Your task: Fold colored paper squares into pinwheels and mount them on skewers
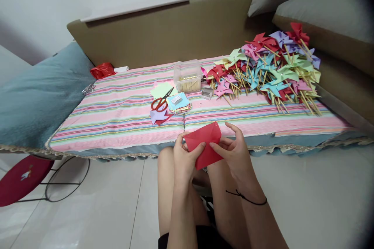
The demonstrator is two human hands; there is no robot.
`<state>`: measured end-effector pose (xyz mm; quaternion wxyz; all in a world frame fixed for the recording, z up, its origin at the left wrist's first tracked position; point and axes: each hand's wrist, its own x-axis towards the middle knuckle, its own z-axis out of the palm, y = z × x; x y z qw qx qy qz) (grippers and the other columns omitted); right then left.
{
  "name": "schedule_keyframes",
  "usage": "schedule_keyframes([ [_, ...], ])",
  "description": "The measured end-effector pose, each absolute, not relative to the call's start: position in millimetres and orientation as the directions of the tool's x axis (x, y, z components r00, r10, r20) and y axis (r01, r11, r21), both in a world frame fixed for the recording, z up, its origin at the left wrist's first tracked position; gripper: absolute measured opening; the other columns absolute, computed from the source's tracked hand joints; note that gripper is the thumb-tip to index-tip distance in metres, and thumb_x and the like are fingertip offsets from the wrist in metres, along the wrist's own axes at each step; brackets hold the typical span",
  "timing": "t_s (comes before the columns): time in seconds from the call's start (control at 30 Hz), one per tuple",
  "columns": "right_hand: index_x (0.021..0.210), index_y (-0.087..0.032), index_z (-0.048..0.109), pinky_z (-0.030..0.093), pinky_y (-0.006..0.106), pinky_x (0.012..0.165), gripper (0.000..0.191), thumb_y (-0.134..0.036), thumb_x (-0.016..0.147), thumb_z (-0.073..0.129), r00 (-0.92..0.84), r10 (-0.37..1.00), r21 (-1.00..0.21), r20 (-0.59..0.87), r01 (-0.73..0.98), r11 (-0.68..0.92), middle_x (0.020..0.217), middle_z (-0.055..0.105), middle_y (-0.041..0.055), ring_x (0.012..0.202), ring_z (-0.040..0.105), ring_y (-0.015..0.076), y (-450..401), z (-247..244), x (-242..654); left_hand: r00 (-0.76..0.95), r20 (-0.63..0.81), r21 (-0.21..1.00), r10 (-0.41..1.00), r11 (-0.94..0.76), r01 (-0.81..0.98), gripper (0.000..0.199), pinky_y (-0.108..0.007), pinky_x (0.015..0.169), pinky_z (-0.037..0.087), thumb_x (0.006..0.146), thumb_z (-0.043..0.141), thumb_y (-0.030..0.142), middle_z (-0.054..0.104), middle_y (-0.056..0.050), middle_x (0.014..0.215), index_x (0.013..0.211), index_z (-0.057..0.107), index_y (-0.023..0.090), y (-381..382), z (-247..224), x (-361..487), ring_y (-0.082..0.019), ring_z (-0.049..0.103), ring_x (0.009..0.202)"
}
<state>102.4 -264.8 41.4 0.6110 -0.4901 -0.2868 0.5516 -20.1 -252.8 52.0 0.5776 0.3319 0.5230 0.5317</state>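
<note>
A square of red paper (206, 159) is held in front of my knees, with creases or cuts near its corners. My left hand (187, 155) grips its left side, thumb on top and fingers behind. On the right side my right hand (232, 149) pinches it with the thumb, the index finger raised off the paper. Beyond the hands lie red-handled scissors (159, 103), a stack of coloured paper squares (179, 103) with a small box on it, pale green sheets (161, 90) and a purple paper piece (158, 116).
A clear box of sticks (188, 78) stands mid-couch beside a small grey box (207, 93). Many paper pinwheels (277, 72) are piled at the right. A red bag (103, 71) lies back left. A red stool (26, 179) stands at the lower left.
</note>
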Motion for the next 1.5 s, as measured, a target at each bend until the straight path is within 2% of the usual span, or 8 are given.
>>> schedule_keyframes([
  [0.23,0.126,-0.026,0.037,0.054,0.033,0.068,0.081,-0.032,0.059,0.082,0.237,0.954,-0.917,-0.186,-0.39,-0.081,0.077,0.072,0.0015,0.071,0.068,0.0197,-265,40,102,-0.123,-0.236,0.946,0.964,0.199,-0.258,0.044,-0.023,0.054,0.05,0.06,0.079,0.024,0.068,0.0,0.068,0.094,0.051,0.017,-252,49,-18,-0.012,0.061,0.056],
  [0.6,0.128,-0.023,0.035,0.054,0.035,0.069,0.091,-0.039,0.053,0.084,0.255,0.94,-0.917,-0.227,-0.381,-0.119,0.074,0.072,0.0014,0.069,0.067,0.0206,-264,42,99,-0.145,-0.238,0.932,0.96,0.184,-0.314,0.045,-0.025,0.056,0.052,0.059,0.08,0.023,0.07,-0.001,0.069,0.091,0.048,0.017,-253,49,-16,-0.013,0.063,0.056],
  [0.73,0.129,-0.024,0.033,0.054,0.037,0.071,0.091,-0.037,0.055,0.084,0.247,0.944,-0.921,-0.219,-0.373,-0.116,0.073,0.072,0.0004,0.07,0.068,0.021,-264,42,104,-0.122,-0.266,0.915,0.956,0.21,-0.345,0.045,-0.023,0.055,0.049,0.063,0.078,0.028,0.069,0.0,0.066,0.097,0.05,0.018,-252,53,-20,-0.013,0.063,0.055],
  [0.87,0.133,-0.026,0.03,0.054,0.038,0.071,0.092,-0.031,0.057,0.083,0.116,0.964,-0.93,-0.24,-0.314,-0.193,0.075,0.072,0.001,0.072,0.068,0.0225,-267,40,116,-0.218,-0.209,0.944,0.953,0.138,-0.299,0.04,-0.024,0.068,0.049,0.07,0.074,0.033,0.074,-0.005,0.082,0.1,0.05,0.02,-249,55,-34,-0.014,0.068,0.073],
  [0.97,0.135,-0.027,0.03,0.053,0.038,0.068,0.089,-0.029,0.061,0.08,-0.007,0.966,-0.93,-0.258,-0.269,-0.251,0.072,0.071,-0.0012,0.072,0.069,0.0237,-269,36,123,-0.068,-0.197,0.962,0.978,0.18,-0.206,0.036,-0.027,0.077,0.049,0.07,0.074,0.031,0.074,-0.009,0.093,0.098,0.054,0.019,-248,53,-45,-0.017,0.069,0.085],
  [1.17,0.138,-0.025,0.024,0.049,0.031,0.061,0.092,-0.025,0.063,0.077,-0.206,0.936,-0.918,-0.286,-0.222,-0.329,0.066,0.069,-0.0045,0.065,0.067,0.0201,-271,36,126,0.107,-0.124,0.986,0.987,0.134,-0.099,0.038,-0.025,0.071,0.048,0.068,0.075,0.022,0.071,-0.008,0.095,0.1,0.056,0.019,-249,46,-49,-0.012,0.065,0.071],
  [1.33,0.139,-0.024,0.024,0.049,0.031,0.062,0.092,-0.024,0.064,0.077,-0.195,0.939,-0.917,-0.284,-0.231,-0.325,0.068,0.071,-0.0032,0.066,0.068,0.0201,-271,36,126,0.158,-0.078,0.993,0.984,0.092,-0.08,0.046,-0.025,0.074,0.048,0.071,0.071,0.017,0.07,-0.003,0.086,0.112,0.05,0.022,-251,50,-48,-0.013,0.065,0.076],
  [1.5,0.139,-0.024,0.024,0.052,0.037,0.071,0.092,-0.028,0.065,0.077,-0.135,0.952,-0.924,-0.273,-0.237,-0.299,0.076,0.074,0.0011,0.076,0.071,0.0238,-270,31,130,0.243,-0.06,0.995,0.968,0.078,-0.064,0.034,-0.027,0.076,0.046,0.079,0.065,0.027,0.071,-0.004,0.081,0.111,0.054,0.022,-254,59,-51,-0.018,0.066,0.083],
])
